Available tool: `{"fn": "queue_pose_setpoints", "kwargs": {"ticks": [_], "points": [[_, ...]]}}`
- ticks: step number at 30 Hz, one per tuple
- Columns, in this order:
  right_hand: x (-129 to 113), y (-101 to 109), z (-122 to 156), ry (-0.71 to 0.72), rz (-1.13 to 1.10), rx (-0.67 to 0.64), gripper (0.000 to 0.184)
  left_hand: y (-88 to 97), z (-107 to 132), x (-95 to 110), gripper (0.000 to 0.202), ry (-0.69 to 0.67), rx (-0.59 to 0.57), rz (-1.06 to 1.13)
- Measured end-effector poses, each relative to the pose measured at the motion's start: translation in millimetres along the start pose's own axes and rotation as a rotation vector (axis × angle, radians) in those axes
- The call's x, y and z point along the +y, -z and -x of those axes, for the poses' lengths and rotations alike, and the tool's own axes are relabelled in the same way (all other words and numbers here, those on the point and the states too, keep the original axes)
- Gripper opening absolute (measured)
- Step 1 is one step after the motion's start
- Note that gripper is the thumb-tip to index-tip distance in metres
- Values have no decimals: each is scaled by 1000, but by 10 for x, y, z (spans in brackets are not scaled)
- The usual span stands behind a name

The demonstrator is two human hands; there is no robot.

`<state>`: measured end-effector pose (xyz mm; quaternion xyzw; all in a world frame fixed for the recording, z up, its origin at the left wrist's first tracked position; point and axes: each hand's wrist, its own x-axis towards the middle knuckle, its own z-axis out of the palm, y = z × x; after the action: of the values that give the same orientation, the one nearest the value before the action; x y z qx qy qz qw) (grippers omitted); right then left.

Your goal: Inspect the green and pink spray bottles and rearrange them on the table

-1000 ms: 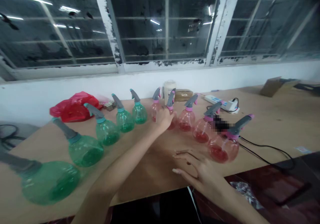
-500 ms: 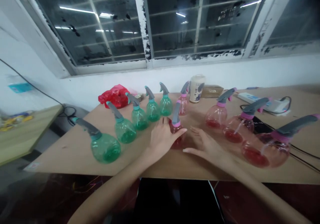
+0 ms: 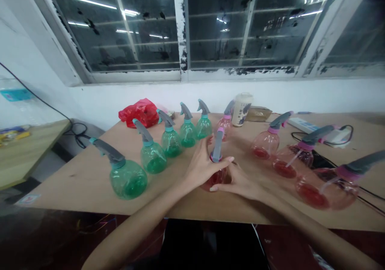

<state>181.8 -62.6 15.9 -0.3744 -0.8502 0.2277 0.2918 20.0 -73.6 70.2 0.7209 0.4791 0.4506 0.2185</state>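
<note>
A pink spray bottle [image 3: 217, 169] with a grey trigger head stands near the table's front edge. My left hand [image 3: 202, 165] wraps round its neck and left side. My right hand [image 3: 237, 180] cups its lower right side, fingers curled against the body. To the left runs a row of several green spray bottles, the nearest green bottle [image 3: 126, 176] being the largest in view. On the right stand several more pink spray bottles, such as the closest pink bottle [image 3: 327, 187].
The wooden table [image 3: 90, 181] runs under a barred window. A red plastic bag [image 3: 140, 112], a paper cup [image 3: 242, 109], a small brown box [image 3: 260, 114] and a white power strip [image 3: 319, 127] with black cables lie along the back. A second table [image 3: 27, 145] stands at left.
My left hand has drawn the pink bottle out of the row toward the front edge. My right hand has moved in from the table and closed on its other side.
</note>
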Motion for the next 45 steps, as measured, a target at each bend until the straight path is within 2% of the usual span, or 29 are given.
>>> {"fn": "queue_pose_setpoints", "kwargs": {"ticks": [5, 8, 11, 15, 18, 21, 26, 29, 34, 39, 42, 45], "points": [[41, 28, -90, -83, -14, -39, 88, -80, -250, 38, 45, -78, -53, 189], [89, 52, -130, -97, 26, -26, 92, -159, -351, 24, 28, -94, -17, 198], [200, 144, -123, -83, 83, -76, 92, -200, -403, -36, 20, -68, 5, 177], [483, 314, -58, -66, 133, -129, 87, -137, -403, -119, 21, -36, -23, 208], [717, 343, -28, -40, 211, -51, 74, -45, -390, -151, 22, 10, -28, 284], [852, 243, -56, -20, 274, 25, 61, 25, -393, -175, 25, 53, 24, 362], [844, -8, -208, 17, 313, 102, 54, 71, -389, -225, 29, 128, 100, 470], [811, -81, -284, 4, 328, 125, 51, 88, -355, -228, 30, 113, 109, 479], [828, -64, -299, 1, 322, 100, 53, 86, -310, -192, 26, 85, 134, 477], [858, -9, -291, 15, 354, 60, 51, 54, -294, -169, 25, 127, 204, 489], [871, 20, -299, 18, 366, 55, 50, 43, -279, -143, 30, 241, 167, 535], [899, 44, -303, 17, 356, 46, 50, 5, -260, -128, 31, 301, 70, 628]]}}
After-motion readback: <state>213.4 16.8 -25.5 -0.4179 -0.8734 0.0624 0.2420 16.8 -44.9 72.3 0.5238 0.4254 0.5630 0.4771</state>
